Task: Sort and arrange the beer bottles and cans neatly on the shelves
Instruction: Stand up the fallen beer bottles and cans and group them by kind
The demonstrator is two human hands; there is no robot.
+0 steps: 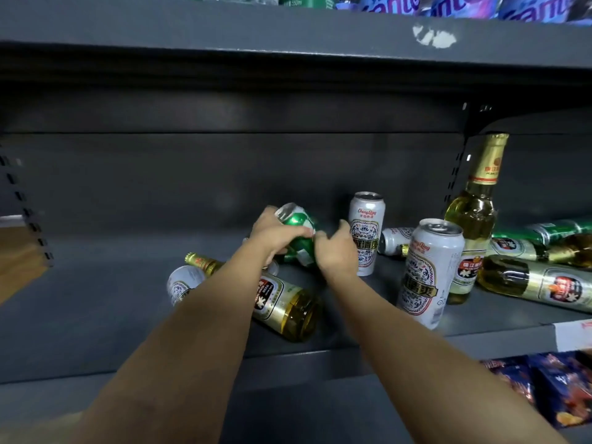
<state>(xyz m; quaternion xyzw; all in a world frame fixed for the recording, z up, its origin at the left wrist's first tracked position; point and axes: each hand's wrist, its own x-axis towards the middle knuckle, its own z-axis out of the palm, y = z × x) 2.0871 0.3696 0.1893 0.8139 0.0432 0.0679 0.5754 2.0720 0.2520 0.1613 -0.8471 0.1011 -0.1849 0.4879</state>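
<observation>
My left hand [275, 233] grips a tilted green can [296, 222] above the dark shelf [96, 309]. Just right of it, my right hand [336, 248] has curled fingers at the can's lower end; whether they hold it I cannot tell. Two white cans stand upright, one behind my right hand [366, 219] and one nearer the front [429, 270]. A gold-necked bottle [474, 216] stands at the right. Under my left forearm lie a bottle [288, 309] and a white can [182, 283].
At the right, several bottles [538, 283] and cans [557, 230] lie on their sides. A white can [392, 240] lies behind the standing ones. Snack packets [557, 386] fill the shelf below, and purple packets [464, 4] sit on the shelf above.
</observation>
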